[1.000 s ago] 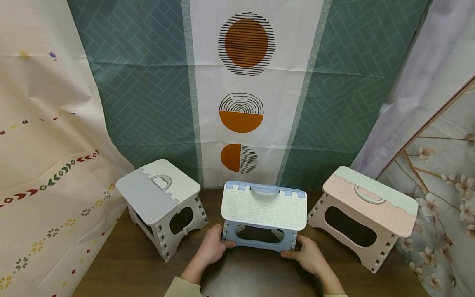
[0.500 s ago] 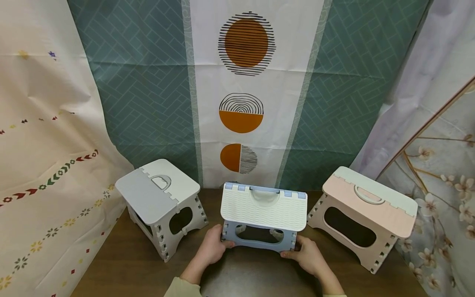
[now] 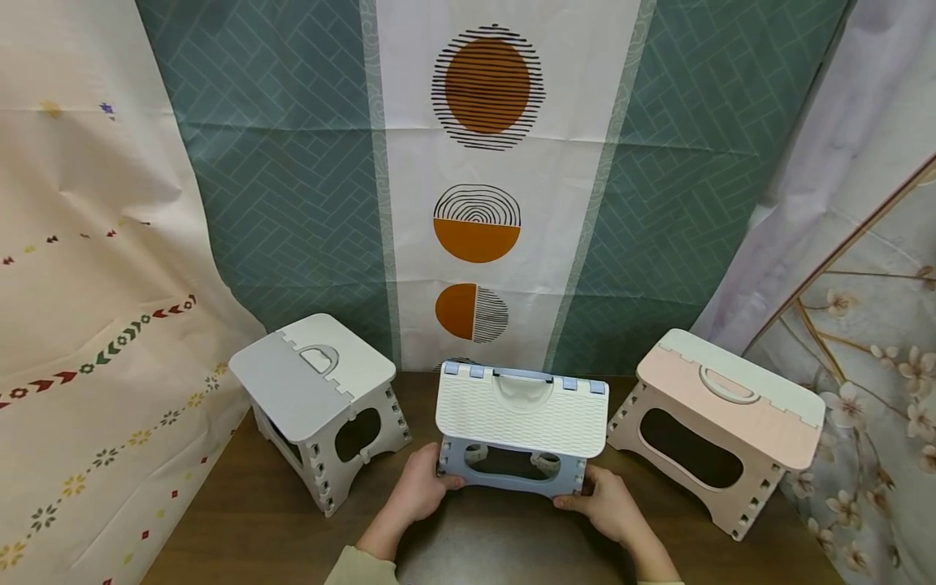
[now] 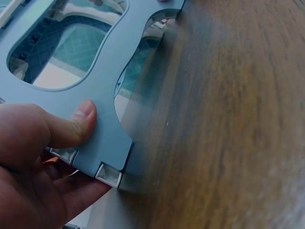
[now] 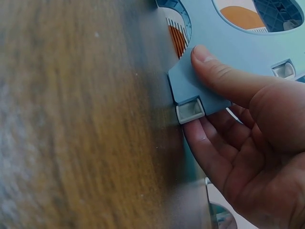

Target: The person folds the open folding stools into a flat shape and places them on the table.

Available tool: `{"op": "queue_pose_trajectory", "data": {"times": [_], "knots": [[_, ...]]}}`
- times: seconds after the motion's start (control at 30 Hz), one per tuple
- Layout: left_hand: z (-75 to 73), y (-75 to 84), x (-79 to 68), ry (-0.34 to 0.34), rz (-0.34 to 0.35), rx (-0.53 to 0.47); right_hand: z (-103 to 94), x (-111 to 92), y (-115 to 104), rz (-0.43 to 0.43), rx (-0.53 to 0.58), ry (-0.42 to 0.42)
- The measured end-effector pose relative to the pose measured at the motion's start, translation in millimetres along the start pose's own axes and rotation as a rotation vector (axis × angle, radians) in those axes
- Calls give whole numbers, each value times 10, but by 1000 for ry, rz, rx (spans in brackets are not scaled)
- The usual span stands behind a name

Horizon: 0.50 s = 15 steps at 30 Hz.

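Note:
A folding step stool [image 3: 522, 414] with a white textured top and light-blue legs stands in the middle of the head view. At its lower left corner, my left hand [image 3: 422, 486] grips the blue leg. In the left wrist view, the thumb [image 4: 78, 126] lies on the blue front panel [image 4: 97, 95], fingers curled round its side. My right hand [image 3: 603, 502] grips the lower right corner likewise, its thumb [image 5: 219, 71] on the front panel and its fingers round the side. A narrow blue strip with tabs shows along the top's back edge; the rear legs are mostly hidden.
A grey-and-white folding stool [image 3: 314, 398] stands at the left, and a pink-and-mint one [image 3: 720, 422] at the right, both upright. All stand on a brown wooden table [image 3: 483, 544]. A green-and-white patterned curtain [image 3: 307, 187] hangs behind, with printed cloths at both sides.
The blue strip at the back edge of the middle stool's top has narrowed, and a dark slot now shows by its handle. Both hands keep their hold in nearly the same place.

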State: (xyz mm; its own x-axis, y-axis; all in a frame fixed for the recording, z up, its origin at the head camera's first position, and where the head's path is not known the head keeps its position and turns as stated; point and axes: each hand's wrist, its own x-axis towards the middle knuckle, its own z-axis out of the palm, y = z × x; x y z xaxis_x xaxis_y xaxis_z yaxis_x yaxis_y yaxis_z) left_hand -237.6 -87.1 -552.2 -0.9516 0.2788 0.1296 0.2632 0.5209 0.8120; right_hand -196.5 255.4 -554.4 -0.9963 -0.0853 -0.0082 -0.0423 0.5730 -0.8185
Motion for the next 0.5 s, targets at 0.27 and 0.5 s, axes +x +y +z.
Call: {"op": "queue_pose_trajectory", "data": {"times": [0.27, 0.5], "knots": [[13, -15, 10, 16, 10, -3, 1, 25, 1, -12, -4, -2], [32, -27, 8, 11, 9, -9, 0, 22, 17, -10, 1, -18]]}}
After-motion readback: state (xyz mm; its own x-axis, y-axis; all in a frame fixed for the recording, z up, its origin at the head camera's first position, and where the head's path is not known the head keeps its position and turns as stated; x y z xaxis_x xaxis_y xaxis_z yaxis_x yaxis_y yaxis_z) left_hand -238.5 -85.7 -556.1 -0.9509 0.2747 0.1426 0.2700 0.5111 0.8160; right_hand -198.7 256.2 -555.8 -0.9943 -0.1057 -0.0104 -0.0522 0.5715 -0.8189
